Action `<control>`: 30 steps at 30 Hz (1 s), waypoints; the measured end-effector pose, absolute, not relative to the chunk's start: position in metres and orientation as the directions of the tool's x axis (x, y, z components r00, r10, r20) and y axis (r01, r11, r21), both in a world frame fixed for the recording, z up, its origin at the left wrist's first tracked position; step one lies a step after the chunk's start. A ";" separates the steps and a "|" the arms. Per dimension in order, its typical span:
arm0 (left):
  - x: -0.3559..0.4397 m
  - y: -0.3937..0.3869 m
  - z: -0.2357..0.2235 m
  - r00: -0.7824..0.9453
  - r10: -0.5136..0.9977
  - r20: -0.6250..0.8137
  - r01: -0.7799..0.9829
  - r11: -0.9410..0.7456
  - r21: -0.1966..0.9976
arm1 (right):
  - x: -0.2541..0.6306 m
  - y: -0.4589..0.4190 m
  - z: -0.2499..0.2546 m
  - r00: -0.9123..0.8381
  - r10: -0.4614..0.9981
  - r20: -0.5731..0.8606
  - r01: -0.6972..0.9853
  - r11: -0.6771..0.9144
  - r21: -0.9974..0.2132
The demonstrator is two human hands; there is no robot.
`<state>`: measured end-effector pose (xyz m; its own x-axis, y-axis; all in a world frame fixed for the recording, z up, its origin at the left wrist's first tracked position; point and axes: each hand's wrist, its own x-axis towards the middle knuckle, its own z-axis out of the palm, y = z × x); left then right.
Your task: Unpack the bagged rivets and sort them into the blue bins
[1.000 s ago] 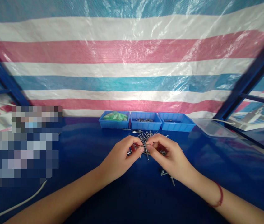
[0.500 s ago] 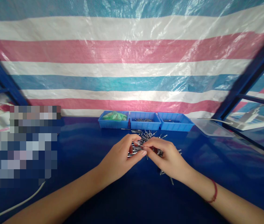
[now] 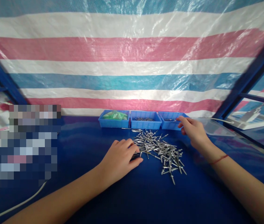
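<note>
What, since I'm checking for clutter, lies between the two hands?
A loose pile of metal rivets lies on the blue table between the left hand and the right hand, in the head view.

Before us, slim silver rivets (image 3: 169, 148) lie loosely heaped at crisscrossing angles on the blue counter (image 3: 132, 199); we see more lying inside the middle blue bin (image 3: 145, 125) and the right blue bin (image 3: 169, 125).

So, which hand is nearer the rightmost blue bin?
Right: the right hand is at the right end of the bin; the left hand is in front and left of it, by the pins.
</note>
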<state>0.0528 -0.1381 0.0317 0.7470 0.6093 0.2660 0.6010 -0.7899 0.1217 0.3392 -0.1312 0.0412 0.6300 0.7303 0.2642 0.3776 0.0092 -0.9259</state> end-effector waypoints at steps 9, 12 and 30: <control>0.054 -0.136 0.033 0.741 0.616 0.269 0.626 -0.778 0.057 | 0.302 -0.146 0.045 0.336 0.875 0.349 0.560 0.112 -0.821; 0.052 -0.133 0.039 0.694 0.648 0.315 0.660 -0.747 0.082 | 0.286 -0.155 0.044 0.126 0.920 0.371 0.683 0.191 -0.705; 0.055 -0.140 0.048 0.523 0.737 0.427 0.432 -0.662 0.613 | 0.243 -0.182 0.049 -0.030 0.915 0.402 0.383 0.382 -0.841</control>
<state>0.0547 -0.1399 0.0484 0.5235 0.7370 0.4275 0.4318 -0.6620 0.6126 0.2428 -0.1824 0.0486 -0.0300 0.9152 0.4019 0.3834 0.3819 -0.8409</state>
